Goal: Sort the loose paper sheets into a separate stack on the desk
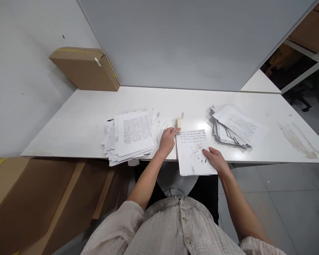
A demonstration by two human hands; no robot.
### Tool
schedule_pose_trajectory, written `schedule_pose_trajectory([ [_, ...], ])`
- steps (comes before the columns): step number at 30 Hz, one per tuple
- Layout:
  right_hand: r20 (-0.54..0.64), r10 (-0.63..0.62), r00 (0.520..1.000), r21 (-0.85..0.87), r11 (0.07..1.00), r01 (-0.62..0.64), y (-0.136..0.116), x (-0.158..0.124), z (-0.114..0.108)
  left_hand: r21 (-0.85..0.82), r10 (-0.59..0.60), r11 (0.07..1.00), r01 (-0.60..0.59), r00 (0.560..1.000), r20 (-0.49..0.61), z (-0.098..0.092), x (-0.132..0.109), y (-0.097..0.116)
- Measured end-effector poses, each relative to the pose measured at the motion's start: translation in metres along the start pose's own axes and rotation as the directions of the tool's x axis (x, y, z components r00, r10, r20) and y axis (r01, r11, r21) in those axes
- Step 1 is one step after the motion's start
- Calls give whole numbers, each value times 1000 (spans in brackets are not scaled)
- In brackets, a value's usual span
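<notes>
My right hand [214, 158] grips the right edge of a sheet of paper [187, 156], thumb on top and fingers underneath. The sheet carries lines of print and dark marks, and its near part hangs over the table's front edge. My left hand [168, 140] is by the sheet's top left corner with its index finger stretched out. That fingertip touches or nearly touches the near end of a small cream block, stapler-like in shape [179, 123], standing on the table. Whether the sheet's corner goes under or into the block, I cannot tell.
A messy stack of printed papers [134, 132] lies left of my hands, and another pile [235, 125] lies to the right. A cardboard box [87, 69] stands at the back left of the white table [154, 97]. A grey panel [170, 42] rises behind. More cardboard [29, 198] is below left.
</notes>
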State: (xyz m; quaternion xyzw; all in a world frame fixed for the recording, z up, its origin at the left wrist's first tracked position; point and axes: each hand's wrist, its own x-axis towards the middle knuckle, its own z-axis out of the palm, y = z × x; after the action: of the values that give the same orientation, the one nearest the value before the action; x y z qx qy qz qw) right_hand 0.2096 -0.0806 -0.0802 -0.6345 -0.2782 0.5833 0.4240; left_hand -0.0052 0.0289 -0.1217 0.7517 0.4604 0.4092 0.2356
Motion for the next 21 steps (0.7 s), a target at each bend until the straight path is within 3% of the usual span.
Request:
schedule_pose_trajectory([
  [9,5,5,1000,-8,1000,-5,-1,-2,1,207,-12,978,-5,997,82,1,-1,2],
  [15,-5,-23,1000,-10,1000,23,-3,-7,-5,243,35,969,-49,997,63,1,-2,1],
  [21,-160,-160,974,14,986,165,-34,-42,-19,252,37,966,-52,997,65,4,-2,3],
])
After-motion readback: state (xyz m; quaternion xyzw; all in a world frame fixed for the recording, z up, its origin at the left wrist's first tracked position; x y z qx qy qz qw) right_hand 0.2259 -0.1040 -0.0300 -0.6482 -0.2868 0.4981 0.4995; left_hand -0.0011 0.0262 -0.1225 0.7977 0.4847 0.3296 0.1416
